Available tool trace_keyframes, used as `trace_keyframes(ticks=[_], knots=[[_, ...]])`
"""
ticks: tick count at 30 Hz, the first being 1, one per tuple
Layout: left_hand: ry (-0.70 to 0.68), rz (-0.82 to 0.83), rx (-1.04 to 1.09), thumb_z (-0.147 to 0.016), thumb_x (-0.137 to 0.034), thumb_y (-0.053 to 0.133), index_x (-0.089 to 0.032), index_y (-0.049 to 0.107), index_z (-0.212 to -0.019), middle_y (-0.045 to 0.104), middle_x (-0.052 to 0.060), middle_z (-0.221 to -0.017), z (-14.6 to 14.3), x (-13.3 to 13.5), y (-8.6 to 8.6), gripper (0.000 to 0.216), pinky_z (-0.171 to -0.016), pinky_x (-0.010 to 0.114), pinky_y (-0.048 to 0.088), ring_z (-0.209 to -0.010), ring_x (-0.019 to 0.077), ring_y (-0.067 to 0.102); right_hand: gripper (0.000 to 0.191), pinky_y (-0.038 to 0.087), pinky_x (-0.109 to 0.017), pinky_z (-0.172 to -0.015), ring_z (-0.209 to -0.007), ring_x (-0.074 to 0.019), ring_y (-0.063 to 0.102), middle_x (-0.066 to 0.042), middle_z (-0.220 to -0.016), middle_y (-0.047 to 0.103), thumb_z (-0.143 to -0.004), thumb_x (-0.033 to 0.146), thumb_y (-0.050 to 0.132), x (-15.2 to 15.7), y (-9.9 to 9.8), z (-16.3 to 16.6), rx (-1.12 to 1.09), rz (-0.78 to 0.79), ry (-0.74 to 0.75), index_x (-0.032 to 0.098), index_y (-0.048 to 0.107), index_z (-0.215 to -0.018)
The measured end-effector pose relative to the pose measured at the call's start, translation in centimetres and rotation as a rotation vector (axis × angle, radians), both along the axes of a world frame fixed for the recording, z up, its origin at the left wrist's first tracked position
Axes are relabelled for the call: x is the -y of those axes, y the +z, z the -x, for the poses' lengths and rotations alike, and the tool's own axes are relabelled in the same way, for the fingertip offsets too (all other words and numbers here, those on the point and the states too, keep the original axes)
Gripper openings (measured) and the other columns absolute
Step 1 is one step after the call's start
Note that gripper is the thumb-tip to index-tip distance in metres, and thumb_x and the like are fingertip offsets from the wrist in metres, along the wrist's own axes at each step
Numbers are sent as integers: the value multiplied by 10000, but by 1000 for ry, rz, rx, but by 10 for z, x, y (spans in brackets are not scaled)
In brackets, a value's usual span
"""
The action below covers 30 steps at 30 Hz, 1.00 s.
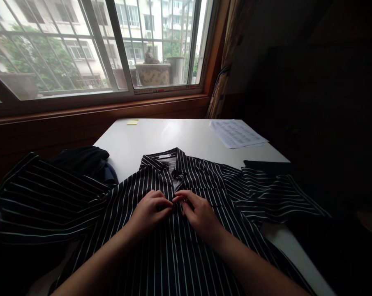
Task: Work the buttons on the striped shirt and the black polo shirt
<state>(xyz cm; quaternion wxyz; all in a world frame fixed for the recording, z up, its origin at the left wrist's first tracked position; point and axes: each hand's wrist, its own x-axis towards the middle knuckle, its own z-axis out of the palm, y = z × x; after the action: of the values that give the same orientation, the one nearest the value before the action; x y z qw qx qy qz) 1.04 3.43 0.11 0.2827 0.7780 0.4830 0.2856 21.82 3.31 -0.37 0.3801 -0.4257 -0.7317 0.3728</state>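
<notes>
Shirt (pixel 201 172), cut off below, is pinched mid-front by the left hand (pixel 151 205), the right hand (pixel 199 209) curled alongside (its hold unclear).

Two bare forearms, the slim left forearm (pixel 108 251) and the slim right forearm (pixel 249 260), rise from the lower edge and slant inward. The bare left hand (pixel 151 207) and bare right hand (pixel 202 210) meet near the middle, backs upward, wrists nearly straight. Both hands' fingers (pixel 183 193) curl toward each other, thumbs below, tips very close; whether they press together is hard to tell in the dim light.
</notes>
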Motion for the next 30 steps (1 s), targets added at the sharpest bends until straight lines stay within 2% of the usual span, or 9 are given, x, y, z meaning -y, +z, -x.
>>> trace_keyframes(ticks=[5, 12, 19, 25, 30], knots=[[7, 26, 29, -882, -258, 671, -244, 769, -888, 646, 38, -890, 0, 0, 3, 99, -812, 337, 468, -895, 210, 582, 319, 547, -328, -869, -942, -168, 701, -15, -1064, 728, -941, 108, 476, 0, 0, 0, 0, -17, -3, 265, 603, -1187], [-19, -39, -63, -894, -363, 678, -266, 750, -977, 642, 40, -920, -2, 3, -1, 147, -789, 339, 456, -902, 219, 555, 330, 526, -343, -930, -1012, -170, 680, -14, -1058, 721, -927, 85, 477, -1, 1, 1, -18, -40, -14, 258, 607, -1176], [-23, -89, -114, -860, -458, 711, -248, 728, -1012, 635, 35, -927, -7, 5, -2, 259, -825, 360, 444, -901, 218, 546, 344, 531, -326, -900, -957, -160, 676, -19, -1054, 711, -926, 66, 441, -1, 0, 1, -29, -46, -30, 248, 606, -1167], [-17, -83, -90, -881, -269, 704, -233, 741, -904, 630, 22, -878, -8, 1, -5, 57, -768, 323, 435, -856, 195, 539, 394, 538, -315, -859, -868, -140, 669, -7, -1059, 711, -913, 36, 422, -2, -5, 0, -55, -39, -33, 262, 590, -1189], [-5, -9, 25, -876, -238, 703, -216, 745, -847, 637, 18, -853, -6, 0, 1, 56, -783, 317, 438, -851, 188, 556, 413, 540, -323, -870, -944, -156, 672, -7, -1071, 710, -912, 38, 419, -2, -5, 0, -72, -42, -32, 277, 590, -1202]])
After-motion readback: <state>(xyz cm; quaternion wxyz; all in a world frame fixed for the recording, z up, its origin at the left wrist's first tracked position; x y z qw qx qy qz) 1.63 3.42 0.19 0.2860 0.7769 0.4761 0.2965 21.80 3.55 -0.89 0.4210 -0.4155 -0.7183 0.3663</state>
